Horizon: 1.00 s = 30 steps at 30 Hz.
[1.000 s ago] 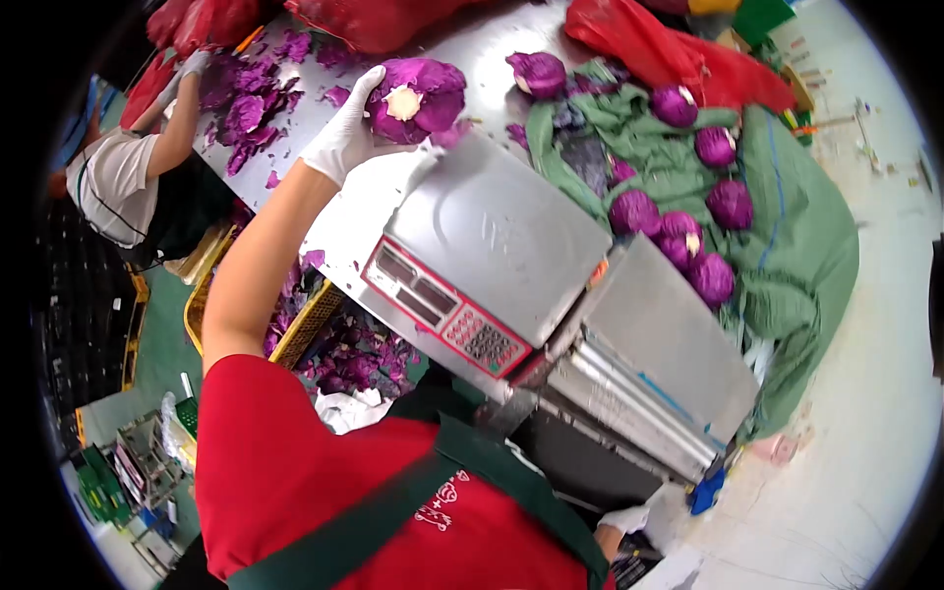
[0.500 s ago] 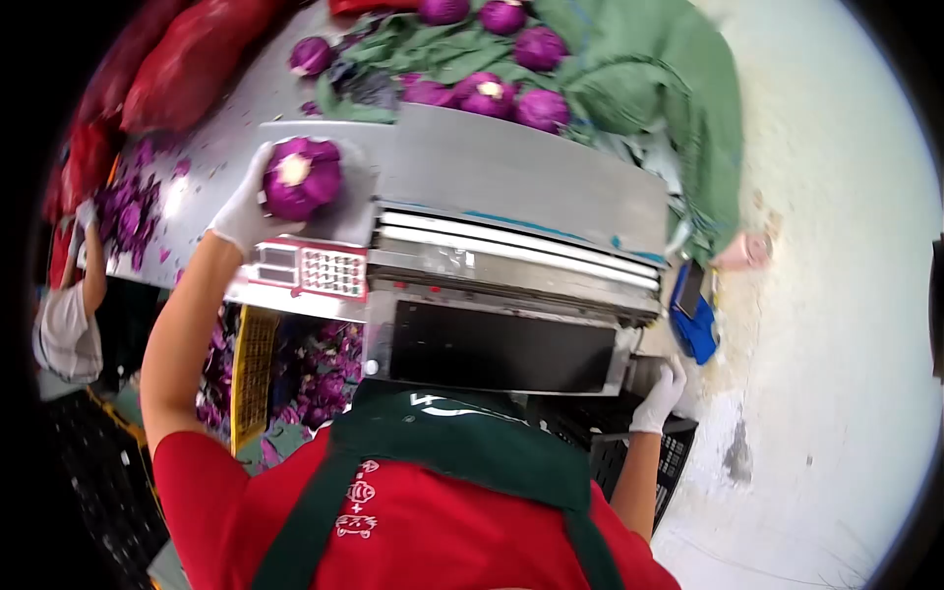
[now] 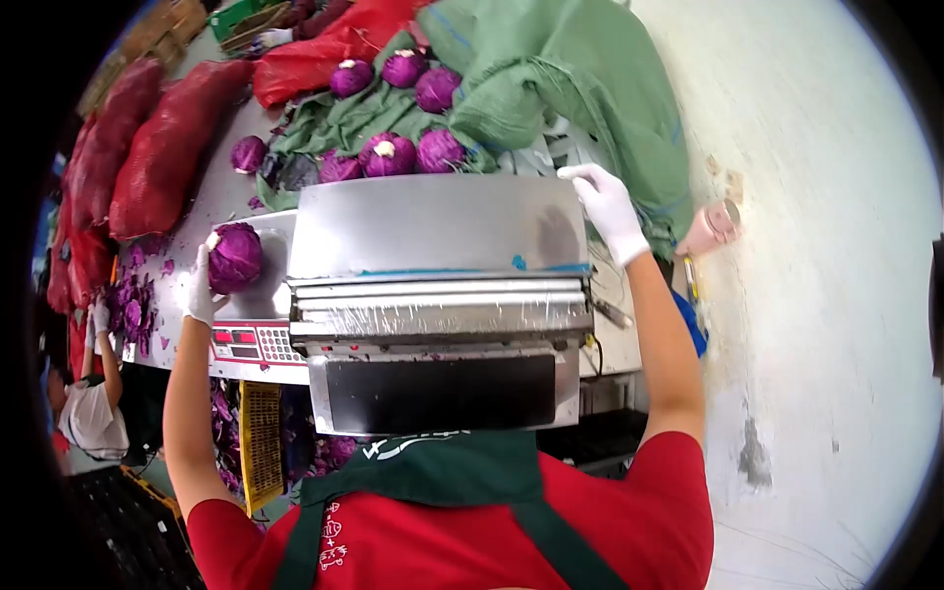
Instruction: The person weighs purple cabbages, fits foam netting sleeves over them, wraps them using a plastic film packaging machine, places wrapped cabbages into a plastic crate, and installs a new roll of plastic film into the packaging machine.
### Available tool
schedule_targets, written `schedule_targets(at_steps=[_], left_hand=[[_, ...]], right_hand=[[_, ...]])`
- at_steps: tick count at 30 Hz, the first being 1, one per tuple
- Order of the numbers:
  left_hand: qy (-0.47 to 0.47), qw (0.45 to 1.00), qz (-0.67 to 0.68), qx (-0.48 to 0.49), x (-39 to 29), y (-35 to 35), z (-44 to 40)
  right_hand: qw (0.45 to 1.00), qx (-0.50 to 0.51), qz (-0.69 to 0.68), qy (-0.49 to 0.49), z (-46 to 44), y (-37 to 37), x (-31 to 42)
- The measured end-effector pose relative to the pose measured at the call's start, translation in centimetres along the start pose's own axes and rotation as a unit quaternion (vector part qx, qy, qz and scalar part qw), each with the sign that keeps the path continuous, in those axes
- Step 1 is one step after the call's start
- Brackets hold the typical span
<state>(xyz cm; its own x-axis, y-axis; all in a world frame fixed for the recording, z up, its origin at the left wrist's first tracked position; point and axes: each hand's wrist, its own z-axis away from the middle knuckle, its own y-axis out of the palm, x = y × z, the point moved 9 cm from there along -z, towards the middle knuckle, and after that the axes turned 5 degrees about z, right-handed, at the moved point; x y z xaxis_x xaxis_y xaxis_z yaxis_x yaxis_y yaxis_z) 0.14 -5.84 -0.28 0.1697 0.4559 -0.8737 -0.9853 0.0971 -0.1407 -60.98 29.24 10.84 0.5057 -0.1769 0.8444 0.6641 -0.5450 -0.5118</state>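
Observation:
My left hand, in a white glove, curls round the left side of a red cabbage. The cabbage sits at the scale's metal pan, its pale stem end turned up and left. Below it is the scale's red-framed panel; its display glows red. My right hand, also gloved, is at the rear right corner of the metal plate on the film-wrapping machine. Its fingers are stretched out, and whether they touch the plate I cannot tell. In front lie film rollers and a black pad.
Several red cabbages rest on green cloth behind the machine. Red mesh sacks lie at left. Cabbage scraps and a yellow crate are below. Another person works far left. A pink cup stands by the wall.
My right hand has moved from low beside the machine up to the plate's far right corner. The cabbage has turned, its stem end shifting to the upper left. The display has lit up red.

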Motion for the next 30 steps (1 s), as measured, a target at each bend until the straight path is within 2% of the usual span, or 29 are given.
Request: schedule_targets(at_steps=[2, 4, 5, 7, 9, 10, 12, 14, 15, 16, 17, 18, 19, 21, 22, 23, 24, 25, 26, 27, 28, 29, 30], left_hand=[[0.010, 1.000, 0.014, -0.021, 0.0, 0.2, 0.0], [0.043, 0.993, 0.026, -0.106, -0.2, -0.5, 0.7], [0.055, 0.991, 0.042, -0.115, -0.1, -0.9, 0.8], [0.078, 0.988, 0.052, -0.120, -1.3, 0.3, 3.2], [0.091, 0.985, 0.040, -0.140, -1.6, 0.5, 4.4], [0.096, 0.981, 0.034, -0.164, -1.4, -0.2, 4.7], [0.292, 0.928, 0.021, -0.231, -1.0, -3.5, 3.0], [0.387, 0.909, -0.004, -0.154, -6.9, 3.0, 12.6], [0.463, 0.878, -0.072, -0.103, -8.9, 6.3, 16.4], [0.497, 0.861, -0.109, -0.004, -10.0, 10.2, 19.4], [0.413, 0.896, -0.007, 0.163, -10.0, 15.1, 22.9], [0.560, 0.780, -0.216, 0.178, -11.9, 17.6, 28.8], [0.612, 0.708, -0.276, 0.219, -11.1, 20.7, 31.7], [0.672, 0.637, -0.239, 0.292, -9.9, 22.6, 37.1], [0.630, 0.644, -0.283, 0.329, -8.1, 24.1, 37.2], [0.593, 0.690, -0.223, 0.350, -7.6, 23.6, 37.1], [0.597, 0.694, -0.227, 0.332, -7.0, 22.9, 37.1], [0.556, 0.744, -0.206, 0.307, -6.9, 21.7, 36.4], [0.512, 0.789, -0.183, 0.285, -6.6, 20.7, 35.8], [0.515, 0.789, -0.186, 0.279, -6.2, 20.0, 36.0], [0.498, 0.825, -0.167, 0.208, -6.2, 18.7, 35.6], [0.479, 0.855, -0.146, 0.136, -5.9, 17.2, 35.4], [0.480, 0.855, -0.147, 0.131, -5.7, 17.2, 35.9]], right_hand=[[0.981, 0.040, 0.187, 0.023, -6.9, 2.4, -3.7], [0.923, 0.038, 0.367, 0.114, -10.3, 3.8, -3.9], [0.911, 0.104, 0.376, 0.132, -11.6, 5.3, -5.0], [0.842, 0.163, 0.490, 0.158, -13.2, 6.9, -7.8], [0.839, 0.082, 0.528, 0.103, -14.6, 6.9, -9.2], [0.834, 0.074, 0.544, 0.060, -14.0, 6.7, -7.7], [0.834, 0.074, 0.547, 0.009, -10.5, 6.0, -2.5], [0.811, -0.003, 0.565, -0.150, -4.3, 4.7, 4.8], [0.811, -0.022, 0.551, -0.193, -1.1, 4.5, 8.6], [0.823, 0.003, 0.519, -0.232, 1.9, 4.9, 12.3], [0.842, 0.060, 0.476, -0.249, 4.4, 6.0, 15.0], [0.858, 0.116, 0.380, -0.325, 7.6, 7.4, 18.0], [0.877, 0.203, 0.279, -0.335, 10.2, 8.6, 20.1], [0.840, 0.343, 0.218, -0.359, 14.1, 10.2, 23.3], [0.836, 0.356, 0.214, -0.360, 14.6, 10.2, 24.5], [0.849, 0.324, 0.226, -0.352, 14.6, 9.2, 25.0], [0.863, 0.288, 0.239, -0.338, 14.4, 8.2, 25.1], [0.859, 0.289, 0.237, -0.351, 14.4, 8.5, 24.8], [0.912, 0.242, 0.148, -0.294, 13.1, 7.9, 24.1], [0.952, 0.193, 0.058, -0.229, 12.2, 7.5, 23.2], [0.966, 0.219, -0.050, -0.127, 11.9, 8.2, 22.4], [0.963, 0.220, -0.140, -0.067, 11.9, 9.7, 22.1], [0.948, 0.220, -0.228, -0.006, 12.0, 11.9, 21.3]])
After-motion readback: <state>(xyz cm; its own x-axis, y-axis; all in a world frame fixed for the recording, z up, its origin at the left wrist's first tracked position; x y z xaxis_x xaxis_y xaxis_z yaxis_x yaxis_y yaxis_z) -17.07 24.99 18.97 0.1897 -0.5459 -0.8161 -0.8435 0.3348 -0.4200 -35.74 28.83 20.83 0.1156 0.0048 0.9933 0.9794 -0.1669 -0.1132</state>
